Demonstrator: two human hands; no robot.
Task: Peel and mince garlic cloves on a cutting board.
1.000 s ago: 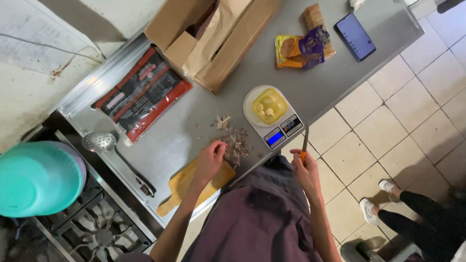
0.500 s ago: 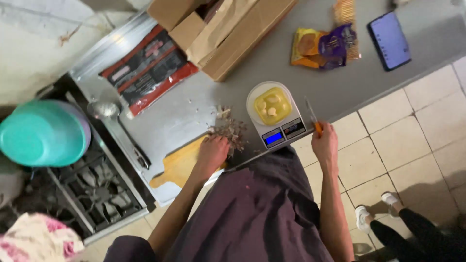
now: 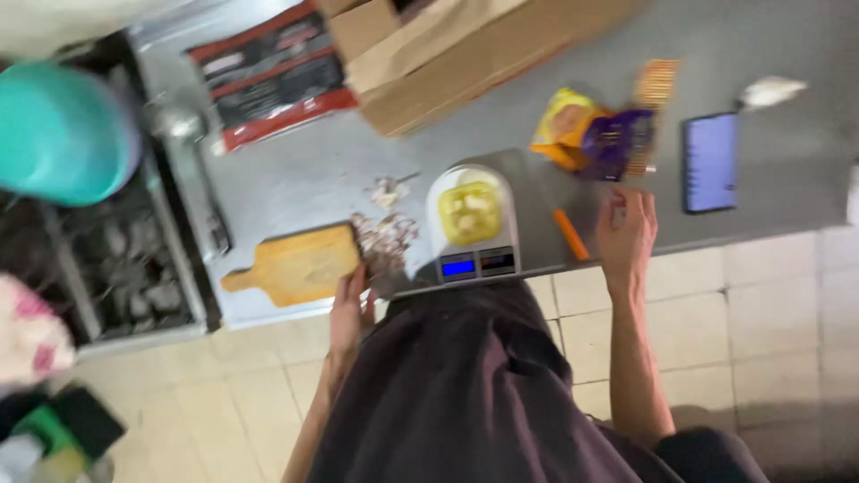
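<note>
The view is blurred. My left hand (image 3: pixel 349 309) is at the counter's front edge, touching the right end of a wooden cutting board (image 3: pixel 295 264), just below a pile of brownish peelings (image 3: pixel 385 240). Whether its fingers grip anything is unclear. My right hand (image 3: pixel 626 237) rests flat on the steel counter (image 3: pixel 295 188) with fingers apart, below a purple packet (image 3: pixel 617 143). An orange-handled knife (image 3: pixel 570 234) lies loose just left of that hand. Between my hands stands a white kitchen scale (image 3: pixel 472 255) carrying a bowl of yellow pieces (image 3: pixel 469 213).
A phone (image 3: pixel 711 161) lies at the right and a yellow packet (image 3: pixel 559 125) beside the purple one. A cardboard box (image 3: pixel 465 54) and red-black packets (image 3: pixel 268 76) sit at the back. At left are a ladle (image 3: pixel 192 170), a teal bowl (image 3: pixel 58 134) and a gas stove (image 3: pixel 116 259).
My right hand has let go of the orange-handled knife, which now lies on the counter beside it. My left hand slid from the peelings back to the counter edge. The view shifted.
</note>
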